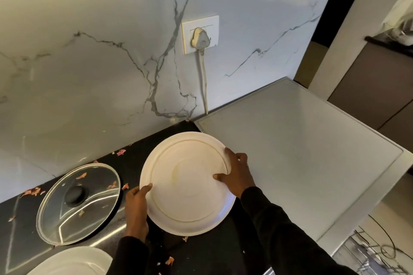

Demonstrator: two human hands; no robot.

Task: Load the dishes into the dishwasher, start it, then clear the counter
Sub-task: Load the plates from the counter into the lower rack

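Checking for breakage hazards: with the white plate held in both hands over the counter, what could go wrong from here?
The white plate is held only at its rim by the left hand and right hand; a slip could drop it onto the black counter. Swinging it left could knock the glass lid close beside it. The peel scraps on that lid may get loaded along with it.

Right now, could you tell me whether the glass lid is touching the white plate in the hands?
Apart: the head view shows dark counter between glass lid and held plate.

White plate (pixel 186 187) between left hand (pixel 136 209) and right hand (pixel 237 174)
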